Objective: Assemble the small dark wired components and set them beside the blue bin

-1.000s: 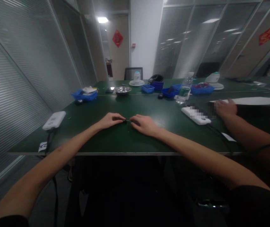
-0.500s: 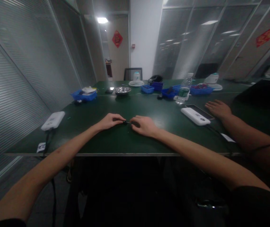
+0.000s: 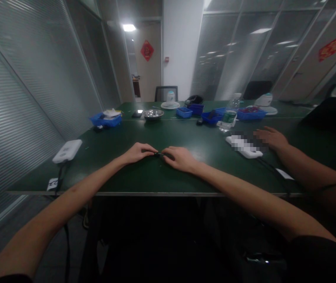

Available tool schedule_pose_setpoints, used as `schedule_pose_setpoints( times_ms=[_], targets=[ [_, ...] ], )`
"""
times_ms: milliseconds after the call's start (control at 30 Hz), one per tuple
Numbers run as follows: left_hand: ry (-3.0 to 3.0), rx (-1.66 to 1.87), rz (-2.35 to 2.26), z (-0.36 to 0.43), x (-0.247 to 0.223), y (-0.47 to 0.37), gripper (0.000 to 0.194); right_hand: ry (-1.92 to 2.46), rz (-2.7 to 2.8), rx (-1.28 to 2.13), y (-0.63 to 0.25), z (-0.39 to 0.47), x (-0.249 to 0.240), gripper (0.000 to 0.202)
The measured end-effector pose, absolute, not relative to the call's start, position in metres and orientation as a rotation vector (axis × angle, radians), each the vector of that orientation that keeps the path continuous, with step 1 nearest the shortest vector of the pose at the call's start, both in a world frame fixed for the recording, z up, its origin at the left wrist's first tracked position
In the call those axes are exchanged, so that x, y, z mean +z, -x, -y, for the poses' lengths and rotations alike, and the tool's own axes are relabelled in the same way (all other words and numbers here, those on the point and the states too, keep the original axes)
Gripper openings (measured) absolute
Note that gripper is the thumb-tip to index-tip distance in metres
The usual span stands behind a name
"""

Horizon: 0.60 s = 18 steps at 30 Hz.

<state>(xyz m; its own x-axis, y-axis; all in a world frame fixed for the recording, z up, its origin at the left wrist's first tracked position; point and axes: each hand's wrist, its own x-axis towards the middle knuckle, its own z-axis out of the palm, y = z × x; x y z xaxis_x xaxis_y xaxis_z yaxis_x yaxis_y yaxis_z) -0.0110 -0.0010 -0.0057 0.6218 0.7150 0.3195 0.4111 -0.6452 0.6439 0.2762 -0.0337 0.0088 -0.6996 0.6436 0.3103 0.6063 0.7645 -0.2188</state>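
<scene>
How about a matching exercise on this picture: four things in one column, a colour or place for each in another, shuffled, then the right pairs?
Things:
1. Small dark object
2. Plastic bottle
3. Metal bowl
4. Diamond-shaped decoration

Colours and places:
A. Silvery
B. Red
C. Between the left hand and the right hand
D. Clear, with a green label

Pairs: 1-C; 2-D; 3-A; 4-B

From over here I see a dark green flat table (image 3: pixel 144 179). Near its front edge is a small black piece (image 3: pixel 156 154). By its left edge I see a white rounded box (image 3: pixel 67 151) and a blue plastic tray (image 3: pixel 110 122).
</scene>
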Motion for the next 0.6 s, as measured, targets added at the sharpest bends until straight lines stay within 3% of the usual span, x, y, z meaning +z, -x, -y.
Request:
schedule_pose_setpoints(
  times_ms=[600],
  targets=[
    [-2.306,0.735,-0.846,0.0,-0.008,0.007,0.033,0.833,2.572,0.216,-0.268,0.023,0.0,0.031]
  ],
)
